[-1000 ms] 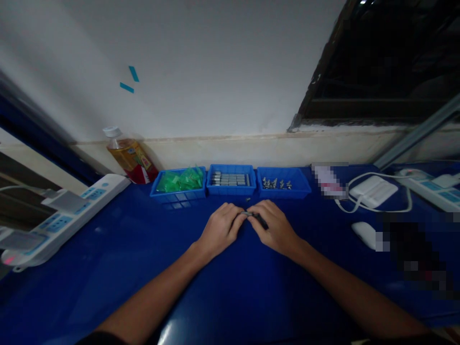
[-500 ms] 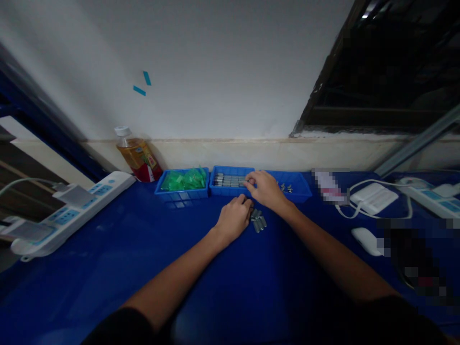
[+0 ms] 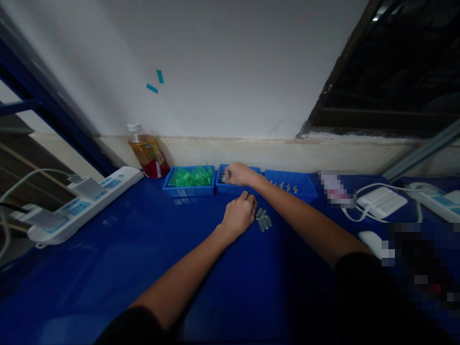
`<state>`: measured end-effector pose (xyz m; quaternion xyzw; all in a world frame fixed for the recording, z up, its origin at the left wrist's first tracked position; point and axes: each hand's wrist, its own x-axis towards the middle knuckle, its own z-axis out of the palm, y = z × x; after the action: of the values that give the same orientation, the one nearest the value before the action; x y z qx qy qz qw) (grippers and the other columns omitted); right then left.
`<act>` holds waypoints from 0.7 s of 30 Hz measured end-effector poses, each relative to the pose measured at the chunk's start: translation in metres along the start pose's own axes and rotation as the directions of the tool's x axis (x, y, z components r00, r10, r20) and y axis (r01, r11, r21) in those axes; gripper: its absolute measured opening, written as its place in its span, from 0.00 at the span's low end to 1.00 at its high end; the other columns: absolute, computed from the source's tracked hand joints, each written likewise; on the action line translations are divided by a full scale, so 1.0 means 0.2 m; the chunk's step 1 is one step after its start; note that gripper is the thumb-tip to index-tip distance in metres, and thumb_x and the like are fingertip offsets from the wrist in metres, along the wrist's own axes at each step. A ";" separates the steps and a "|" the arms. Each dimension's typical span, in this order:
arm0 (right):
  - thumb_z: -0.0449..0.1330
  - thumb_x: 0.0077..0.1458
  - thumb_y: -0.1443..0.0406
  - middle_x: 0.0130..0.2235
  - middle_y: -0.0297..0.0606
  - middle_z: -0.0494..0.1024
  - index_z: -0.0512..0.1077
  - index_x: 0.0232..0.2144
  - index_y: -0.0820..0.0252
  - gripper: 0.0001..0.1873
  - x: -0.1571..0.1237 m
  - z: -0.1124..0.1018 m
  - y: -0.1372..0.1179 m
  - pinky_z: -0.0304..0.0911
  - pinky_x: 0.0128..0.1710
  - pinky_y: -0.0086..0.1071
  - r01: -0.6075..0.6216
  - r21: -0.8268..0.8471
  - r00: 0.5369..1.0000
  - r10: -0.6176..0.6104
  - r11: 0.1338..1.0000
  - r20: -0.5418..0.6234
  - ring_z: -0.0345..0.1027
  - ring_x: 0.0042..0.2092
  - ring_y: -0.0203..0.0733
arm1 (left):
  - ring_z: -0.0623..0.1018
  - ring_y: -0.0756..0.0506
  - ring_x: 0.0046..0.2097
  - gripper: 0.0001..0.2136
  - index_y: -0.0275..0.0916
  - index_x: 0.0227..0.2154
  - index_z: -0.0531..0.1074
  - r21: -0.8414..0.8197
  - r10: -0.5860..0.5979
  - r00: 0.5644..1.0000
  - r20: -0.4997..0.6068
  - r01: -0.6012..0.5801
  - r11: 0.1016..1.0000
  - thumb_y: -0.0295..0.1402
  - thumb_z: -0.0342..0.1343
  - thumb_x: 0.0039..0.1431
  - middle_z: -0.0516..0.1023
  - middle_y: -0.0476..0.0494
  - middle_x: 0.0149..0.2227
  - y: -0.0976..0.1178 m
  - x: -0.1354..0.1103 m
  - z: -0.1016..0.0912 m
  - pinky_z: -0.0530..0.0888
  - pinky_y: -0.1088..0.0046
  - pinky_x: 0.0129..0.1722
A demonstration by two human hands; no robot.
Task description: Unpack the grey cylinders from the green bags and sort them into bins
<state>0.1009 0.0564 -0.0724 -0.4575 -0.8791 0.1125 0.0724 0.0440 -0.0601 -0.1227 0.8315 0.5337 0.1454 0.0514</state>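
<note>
My right hand reaches over the middle blue bin, its fingers bent down among metal cylinders lined up inside. Whether a cylinder sits between those fingertips is hidden. My left hand rests on the blue table with its fingers curled together; what they hold, if anything, does not show. Just right of it lies a small pile of grey metal cylinders. A right-hand blue bin holds several small metal fittings. Green plastic pieces fill the left bin.
A drink bottle stands against the wall at the back left. Power strips lie at the left and right. A white charger with cables and a white mouse are at the right.
My right hand has moved left across the middle bin, covering most of its cylinders. My left hand stays beside the pile. The whole view has shifted slightly.
</note>
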 end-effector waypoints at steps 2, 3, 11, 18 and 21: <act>0.66 0.43 0.66 0.29 0.39 0.78 0.75 0.25 0.60 0.04 0.02 0.01 0.01 0.54 0.28 0.27 0.001 -0.015 1.000 -0.001 1.000 -0.018 0.69 0.31 0.40 | 0.76 0.43 0.38 0.08 0.38 0.40 0.67 -0.049 -0.006 1.000 -0.003 0.006 0.999 0.32 0.45 0.62 0.70 0.42 0.41 -0.01 0.00 0.00 0.73 0.68 0.34; 0.66 0.44 0.64 0.29 0.38 0.78 0.75 0.26 0.60 0.06 0.02 0.00 0.01 0.54 0.28 0.27 -0.002 -0.018 1.000 0.001 1.000 -0.030 0.69 0.31 0.40 | 0.76 0.43 0.38 0.07 0.39 0.39 0.67 -0.083 -0.013 1.000 -0.010 0.012 0.996 0.32 0.46 0.62 0.71 0.42 0.41 -0.01 0.00 0.01 0.72 0.68 0.34; 0.52 0.59 0.59 0.25 0.35 0.71 0.70 0.29 0.60 0.13 -0.44 -0.03 0.02 0.57 0.31 0.30 0.026 0.150 0.861 0.054 0.988 -0.506 0.65 0.29 0.37 | 0.72 0.49 0.32 0.09 0.35 0.34 0.70 -0.628 -0.091 0.988 -0.121 -0.005 0.778 0.33 0.47 0.61 0.73 0.47 0.30 -0.10 0.00 -0.01 0.68 0.75 0.34; 0.53 0.57 0.70 0.31 0.37 0.73 0.67 0.36 0.58 0.05 -0.83 0.22 -0.01 0.62 0.36 0.33 0.192 0.151 0.851 -0.089 0.970 -0.517 0.66 0.34 0.39 | 0.70 0.50 0.31 0.15 0.34 0.30 0.71 -0.739 0.035 0.999 0.014 -0.013 0.674 0.39 0.45 0.62 0.72 0.48 0.29 -0.16 -0.11 -0.08 0.66 0.76 0.32; 0.51 0.59 0.70 0.31 0.37 0.73 0.67 0.33 0.58 0.06 -0.81 0.22 -0.02 0.62 0.36 0.33 0.183 0.132 0.843 -0.087 0.974 -0.530 0.66 0.33 0.39 | 0.70 0.50 0.30 0.16 0.34 0.29 0.71 -0.736 0.045 0.999 0.029 -0.009 0.677 0.39 0.44 0.63 0.71 0.48 0.27 -0.15 -0.11 -0.09 0.65 0.76 0.31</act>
<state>0.1800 -0.0847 -0.1180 -0.3992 -0.8431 0.0567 0.3559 0.0044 -0.0681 -0.1172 0.7518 0.4166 0.3295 0.3907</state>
